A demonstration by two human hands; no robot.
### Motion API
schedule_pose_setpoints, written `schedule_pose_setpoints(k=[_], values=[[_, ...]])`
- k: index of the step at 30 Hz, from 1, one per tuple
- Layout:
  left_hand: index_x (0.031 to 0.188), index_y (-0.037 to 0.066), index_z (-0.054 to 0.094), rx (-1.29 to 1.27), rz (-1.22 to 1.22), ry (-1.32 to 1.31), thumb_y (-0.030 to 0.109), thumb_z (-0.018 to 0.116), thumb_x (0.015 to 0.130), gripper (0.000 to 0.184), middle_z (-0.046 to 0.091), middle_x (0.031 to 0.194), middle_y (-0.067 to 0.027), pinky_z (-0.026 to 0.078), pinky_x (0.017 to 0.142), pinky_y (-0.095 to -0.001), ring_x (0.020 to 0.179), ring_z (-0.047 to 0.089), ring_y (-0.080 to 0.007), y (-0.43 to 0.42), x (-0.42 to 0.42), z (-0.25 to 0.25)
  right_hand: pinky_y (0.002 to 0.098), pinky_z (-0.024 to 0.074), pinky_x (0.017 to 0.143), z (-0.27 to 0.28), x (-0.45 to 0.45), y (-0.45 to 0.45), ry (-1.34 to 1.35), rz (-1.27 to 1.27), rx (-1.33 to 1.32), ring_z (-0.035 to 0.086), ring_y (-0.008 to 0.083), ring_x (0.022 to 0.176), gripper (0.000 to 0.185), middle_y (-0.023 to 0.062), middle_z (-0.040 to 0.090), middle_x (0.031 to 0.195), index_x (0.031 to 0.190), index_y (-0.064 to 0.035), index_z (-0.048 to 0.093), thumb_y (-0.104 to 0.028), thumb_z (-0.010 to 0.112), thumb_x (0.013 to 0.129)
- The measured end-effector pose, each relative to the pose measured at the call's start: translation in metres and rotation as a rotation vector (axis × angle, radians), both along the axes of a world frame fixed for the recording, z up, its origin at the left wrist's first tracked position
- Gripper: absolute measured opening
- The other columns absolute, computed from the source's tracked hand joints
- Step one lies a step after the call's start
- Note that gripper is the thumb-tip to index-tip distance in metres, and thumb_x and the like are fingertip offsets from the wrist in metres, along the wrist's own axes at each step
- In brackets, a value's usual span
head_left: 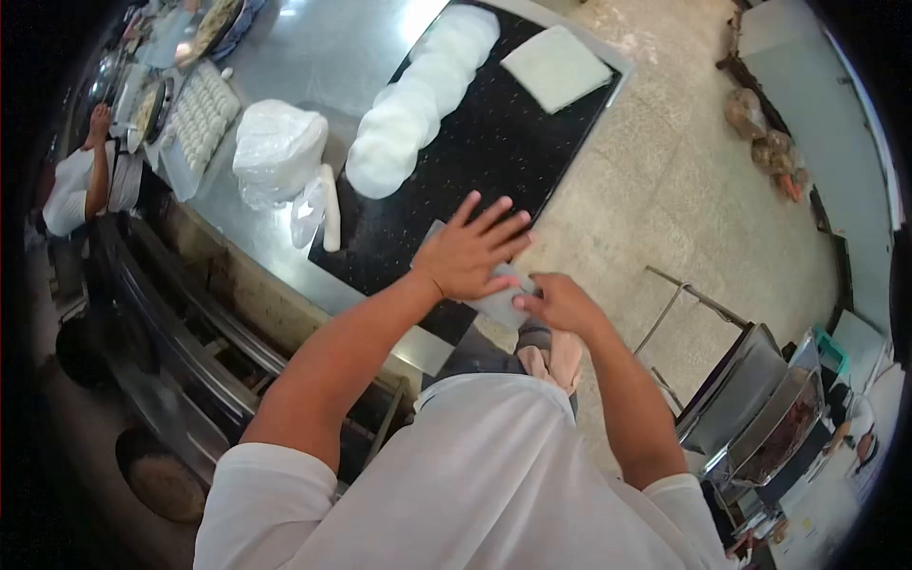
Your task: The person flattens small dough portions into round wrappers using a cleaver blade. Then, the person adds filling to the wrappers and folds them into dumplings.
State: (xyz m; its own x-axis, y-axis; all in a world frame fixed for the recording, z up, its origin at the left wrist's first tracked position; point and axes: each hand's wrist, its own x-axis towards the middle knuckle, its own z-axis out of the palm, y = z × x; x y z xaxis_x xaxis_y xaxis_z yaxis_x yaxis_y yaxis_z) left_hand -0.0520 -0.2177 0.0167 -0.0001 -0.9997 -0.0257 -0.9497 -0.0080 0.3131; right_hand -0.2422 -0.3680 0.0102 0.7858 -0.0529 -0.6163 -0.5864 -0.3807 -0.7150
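**While our left hand (467, 256) lies flat, our right hand (562, 302) works the sheet's edge**

As far as we can judge, we're mid-handling on a thin, pale grey flat sheet (503, 302), steadying and spreading it at the near corner of the black speckled countertop (503, 142). Part of it sticks out past the edge, just above our lap.

Our left hand is open, palm down on top, fingers fanned and not gripping anything. Our right hand is curled, thumb and fingers apparently pinching the outer edge. We reckon the next move calls for light, even pressure from that palm and a careful hold on the rim, so nothing creases or slips.

Lookswise, the sheet seems smooth and flat, but our hands cover loads of it, so we can't tell the full outline or what it's made of.

Farther up the counter we've got a row of overlapping thin white discs (408, 114) and a pale, squarish flat stack (557, 68). Beside them sit a white plastic-wrapped bundle (277, 147) and a smooth off-white rod (331, 209).
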Motion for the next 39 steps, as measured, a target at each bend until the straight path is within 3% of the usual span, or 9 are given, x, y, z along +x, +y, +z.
schedule_pose_setpoints(k=[5,7,9,12,19,25,27,30,39], values=[[0.152,0.023,0.048,-0.106,0.133,-0.107,0.059,0.056,0.092,0.071,0.034,0.163,-0.0122,0.012,0.121,-0.0627,0.153,0.026,-0.0345,-0.033,0.028,-0.007,0.0479,0.0521,0.078,0.013,0.04,-0.037,-0.105,0.022,-0.11,0.07,0.0409,0.089,0.046,0.0265,0.07,0.091,0.103,0.0002,0.066,-0.043,0.071,0.09],[0.151,0.023,0.047,-0.082,0.107,0.012,0.062,0.057,0.09,0.073,0.03,0.164,-0.0139,0.01,0.121,-0.0647,0.153,0.024,-0.0366,-0.023,0.011,-0.005,0.0484,0.0526,0.083,-0.001,0.002,-0.016,-0.063,0.091,-0.072,0.07,0.0412,0.094,0.051,0.0275,0.07,0.102,0.118,0.0005,0.063,-0.04,0.073,0.089],[0.146,0.022,0.054,0.216,-0.264,0.017,0.066,0.055,0.089,0.072,0.036,0.161,-0.0146,0.009,0.122,-0.065,0.153,0.024,-0.0358,0.003,-0.016,0.021,0.0471,0.0533,0.083,-0.001,-0.054,0.026,-0.076,0.048,-0.019,0.07,0.0416,0.094,0.055,0.0269,0.07,0.102,0.123,0.0007,0.062,-0.036,0.077,0.085],[0.144,0.024,0.057,0.068,-0.405,0.214,0.066,0.053,0.09,0.068,0.039,0.16,-0.0116,0.008,0.122,-0.0634,0.153,0.025,-0.0317,0.012,-0.024,-0.013,0.0458,0.0544,0.081,0.014,-0.042,0.047,-0.041,-0.139,-0.029,0.071,0.0421,0.092,0.062,0.0269,0.071,0.097,0.127,0.0022,0.06,-0.032,0.082,0.08],[0.148,0.023,0.052,-0.044,-0.2,-0.061,0.067,0.051,0.092,0.071,0.037,0.162,-0.0085,0.007,0.123,-0.0616,0.153,0.026,-0.0298,-0.034,0.049,-0.005,0.0519,0.0536,0.08,0.027,0.05,-0.022,-0.021,0.036,-0.21,0.069,0.0445,0.094,0.056,0.0282,0.07,0.098,0.108,0.0017,0.06,-0.041,0.082,0.08],[0.146,0.026,0.055,0.172,-0.258,0.066,0.068,0.052,0.091,0.069,0.039,0.16,-0.009,0.01,0.122,-0.0644,0.152,0.026,-0.0344,0.005,-0.012,0.01,0.0514,0.054,0.084,0.015,-0.042,0.051,-0.05,-0.017,-0.062,0.069,0.0447,0.098,0.058,0.0284,0.07,0.099,0.113,0.0028,0.057,-0.038,0.082,0.08],[0.146,0.026,0.055,0.034,-0.302,0.155,0.069,0.052,0.09,0.07,0.043,0.158,-0.0081,0.012,0.122,-0.063,0.151,0.029,-0.0314,0.004,-0.024,-0.009,0.0521,0.0546,0.082,0.016,-0.055,0.07,-0.025,-0.216,-0.246,0.07,0.0439,0.095,0.061,0.0266,0.071,0.097,0.115,0.0014,0.057,-0.04,0.083,0.079],[0.145,0.024,0.055,0.005,-0.246,0.012,0.067,0.053,0.091,0.069,0.046,0.156,-0.0073,0.014,0.123,-0.0601,0.151,0.031,-0.0291,-0.02,0.004,0.0,0.0517,0.0554,0.08,0.039,-0.005,0.034,0.24,-0.129,-0.239,0.071,0.0427,0.091,0.062,0.0252,0.072,0.094,0.115,0.0005,0.057,-0.041,0.083,0.078],[0.146,0.021,0.054,-0.03,-0.16,0.047,0.064,0.053,0.092,0.069,0.043,0.158,-0.011,0.013,0.123,-0.0601,0.15,0.032,-0.0358,-0.012,0.01,-0.006,0.0494,0.0561,0.076,0.024,-0.014,0.036,0.035,-0.058,-0.219,0.071,0.0432,0.09,0.065,0.0257,0.072,0.093,0.117,-0.0003,0.057,-0.042,0.085,0.076]])
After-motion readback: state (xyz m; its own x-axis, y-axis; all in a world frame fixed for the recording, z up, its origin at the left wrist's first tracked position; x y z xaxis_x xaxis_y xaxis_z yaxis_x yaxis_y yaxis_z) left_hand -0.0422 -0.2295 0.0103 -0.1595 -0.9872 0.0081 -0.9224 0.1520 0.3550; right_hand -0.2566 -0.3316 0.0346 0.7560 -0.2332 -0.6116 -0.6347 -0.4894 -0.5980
